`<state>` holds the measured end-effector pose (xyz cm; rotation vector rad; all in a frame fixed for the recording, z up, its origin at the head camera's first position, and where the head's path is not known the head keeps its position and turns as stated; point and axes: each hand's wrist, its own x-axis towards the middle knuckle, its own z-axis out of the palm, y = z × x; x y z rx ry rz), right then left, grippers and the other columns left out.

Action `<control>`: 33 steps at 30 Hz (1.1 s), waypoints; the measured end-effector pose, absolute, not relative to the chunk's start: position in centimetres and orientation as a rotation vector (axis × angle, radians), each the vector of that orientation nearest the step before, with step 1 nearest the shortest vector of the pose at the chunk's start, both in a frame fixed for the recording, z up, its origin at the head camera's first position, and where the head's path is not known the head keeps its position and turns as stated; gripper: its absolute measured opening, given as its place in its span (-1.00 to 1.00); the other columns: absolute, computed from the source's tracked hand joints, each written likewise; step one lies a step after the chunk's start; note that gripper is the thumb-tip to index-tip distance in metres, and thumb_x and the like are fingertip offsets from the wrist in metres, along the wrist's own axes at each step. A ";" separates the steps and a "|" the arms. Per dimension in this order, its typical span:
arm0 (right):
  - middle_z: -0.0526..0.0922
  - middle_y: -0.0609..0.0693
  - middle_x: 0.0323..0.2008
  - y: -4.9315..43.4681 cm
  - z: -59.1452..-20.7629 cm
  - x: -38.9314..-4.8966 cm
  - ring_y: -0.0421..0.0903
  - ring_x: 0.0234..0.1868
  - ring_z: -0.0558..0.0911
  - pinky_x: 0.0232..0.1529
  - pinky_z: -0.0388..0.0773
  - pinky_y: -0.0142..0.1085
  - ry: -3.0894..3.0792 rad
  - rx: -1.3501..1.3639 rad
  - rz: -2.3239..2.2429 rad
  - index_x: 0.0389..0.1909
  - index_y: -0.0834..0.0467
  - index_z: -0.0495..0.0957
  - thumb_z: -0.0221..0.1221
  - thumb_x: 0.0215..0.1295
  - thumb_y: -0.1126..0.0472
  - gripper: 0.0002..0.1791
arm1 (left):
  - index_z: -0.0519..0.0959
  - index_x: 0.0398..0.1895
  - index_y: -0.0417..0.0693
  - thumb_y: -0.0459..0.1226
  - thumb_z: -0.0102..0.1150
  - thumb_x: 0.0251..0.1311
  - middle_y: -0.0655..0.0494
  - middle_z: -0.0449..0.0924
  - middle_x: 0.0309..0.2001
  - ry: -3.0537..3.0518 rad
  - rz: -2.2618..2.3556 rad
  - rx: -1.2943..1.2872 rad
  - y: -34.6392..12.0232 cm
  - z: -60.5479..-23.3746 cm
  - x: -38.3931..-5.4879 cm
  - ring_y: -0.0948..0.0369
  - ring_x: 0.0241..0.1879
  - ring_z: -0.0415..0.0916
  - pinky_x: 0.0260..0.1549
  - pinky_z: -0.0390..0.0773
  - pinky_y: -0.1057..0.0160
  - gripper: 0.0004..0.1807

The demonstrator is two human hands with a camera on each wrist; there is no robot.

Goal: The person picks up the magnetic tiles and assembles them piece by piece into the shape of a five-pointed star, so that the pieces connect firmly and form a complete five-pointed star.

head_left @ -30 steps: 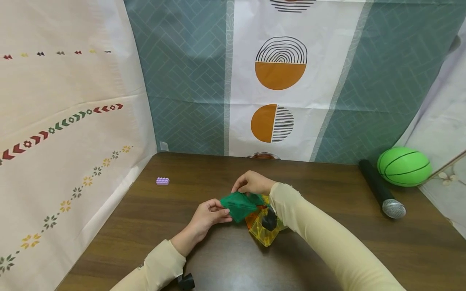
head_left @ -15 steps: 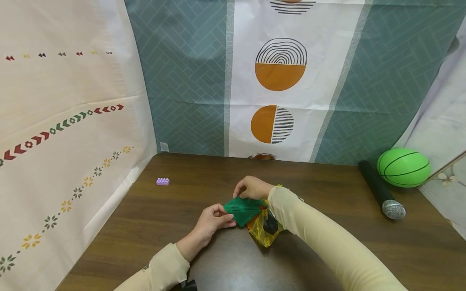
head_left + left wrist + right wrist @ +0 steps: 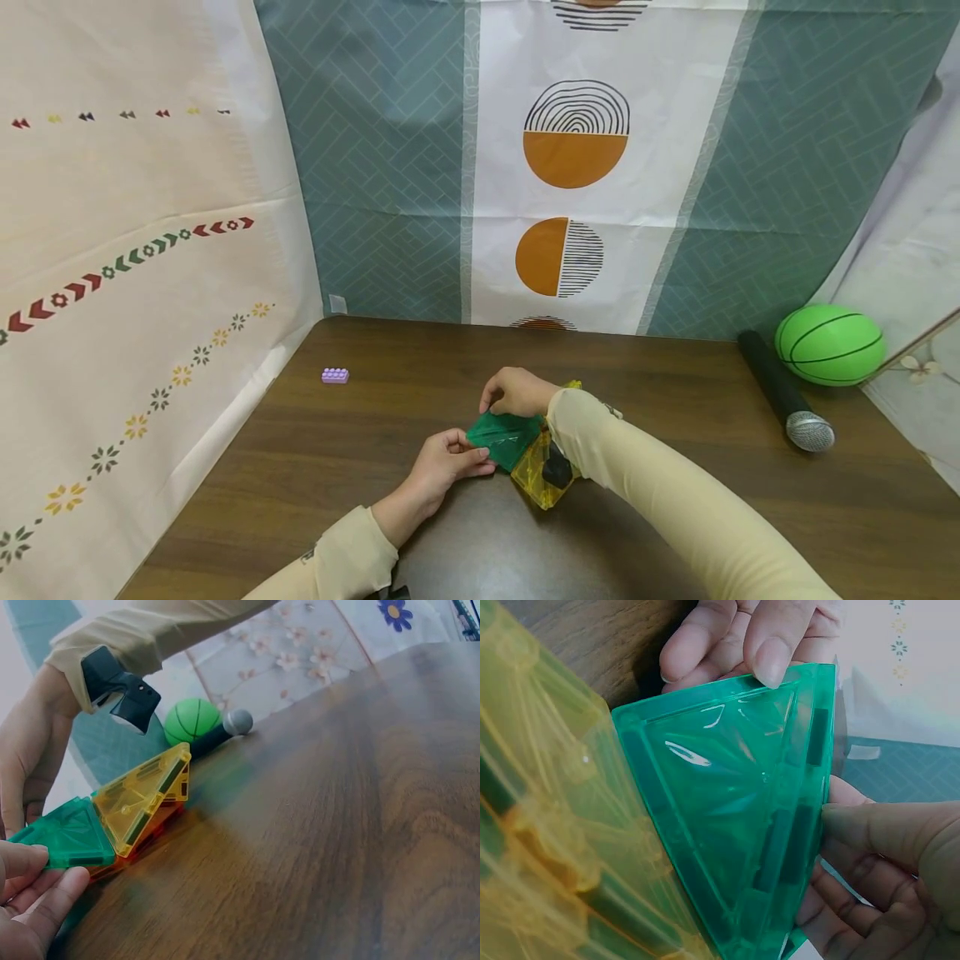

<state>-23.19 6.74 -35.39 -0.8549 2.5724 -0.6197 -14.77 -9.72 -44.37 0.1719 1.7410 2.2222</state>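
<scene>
Translucent magnetic tiles form a small structure on the wooden table [image 3: 420,392]. A green triangular magnetic tile [image 3: 510,450] leans at its left side, against a yellow tile [image 3: 534,473]. In the left wrist view, an orange tile [image 3: 159,825] shows beneath the yellow one. My left hand [image 3: 441,468] pinches the green tile's left corner between thumb and fingers. From the far side my right hand [image 3: 519,392] pinches its upper edge. The right wrist view shows the thumb and curled fingers of the right hand [image 3: 900,862] along that edge. My right forearm hides part of the structure.
A small purple toy brick [image 3: 335,376] lies at the back left. At the back right are a black microphone [image 3: 783,392] and a green ball [image 3: 830,345]. Patterned cloths [image 3: 390,167] hang behind the table and at its sides.
Both hands have moved slightly down and right, bringing the green tile closer against the yellow one. The orange part that showed between them in the head view is now covered.
</scene>
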 end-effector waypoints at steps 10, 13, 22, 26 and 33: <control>0.72 -0.05 -0.29 6.4 -35.6 -22.9 -0.16 -0.20 0.61 -0.05 0.56 -0.26 2.603 -0.874 -0.530 -0.38 0.08 0.69 0.17 0.29 0.35 -0.83 | 0.43 -0.43 -0.20 -0.53 0.13 0.20 0.10 0.62 -0.47 1.754 2.230 0.154 -9.6 -44.2 -14.5 0.23 -0.38 0.70 -0.19 0.68 0.23 -0.86; 0.72 -0.04 -0.29 6.3 -35.6 -22.8 -0.14 -0.18 0.63 -0.05 0.57 -0.25 2.601 -0.893 -0.505 -0.39 0.09 0.69 0.16 0.28 0.36 -0.83 | 0.43 -0.42 -0.21 -0.53 0.13 0.20 0.09 0.62 -0.47 1.754 2.235 0.153 -9.6 -44.2 -14.5 0.24 -0.39 0.70 -0.20 0.68 0.25 -0.87; 0.73 -0.04 -0.28 6.1 -35.6 -22.6 -0.16 -0.20 0.65 -0.12 0.60 -0.31 2.556 -0.962 -0.437 -0.37 0.10 0.72 0.18 0.27 0.35 -0.83 | 0.42 -0.43 -0.22 -0.53 0.12 0.21 0.09 0.63 -0.48 1.758 2.227 0.153 -9.6 -44.2 -14.5 0.24 -0.39 0.70 -0.19 0.68 0.25 -0.87; 0.73 -0.04 -0.25 6.4 -35.6 -22.6 -0.14 -0.16 0.66 -0.08 0.60 -0.29 2.544 -0.963 -0.461 -0.34 0.09 0.72 0.18 0.28 0.34 -0.85 | 0.43 -0.41 -0.23 -0.52 0.13 0.21 0.08 0.64 -0.47 1.763 2.221 0.154 -9.6 -44.3 -14.7 0.23 -0.38 0.70 -0.20 0.68 0.26 -0.88; 0.72 -0.03 -0.14 7.1 -35.2 -21.9 -0.12 -0.06 0.65 0.02 0.58 -0.26 2.542 -0.963 -0.555 -0.14 0.12 0.69 0.18 0.31 0.28 -0.82 | 0.41 -0.24 -0.31 -0.48 0.17 0.19 0.05 0.67 -0.41 1.801 2.179 0.147 -10.2 -44.1 -14.7 0.21 -0.37 0.70 -0.21 0.69 0.24 -0.84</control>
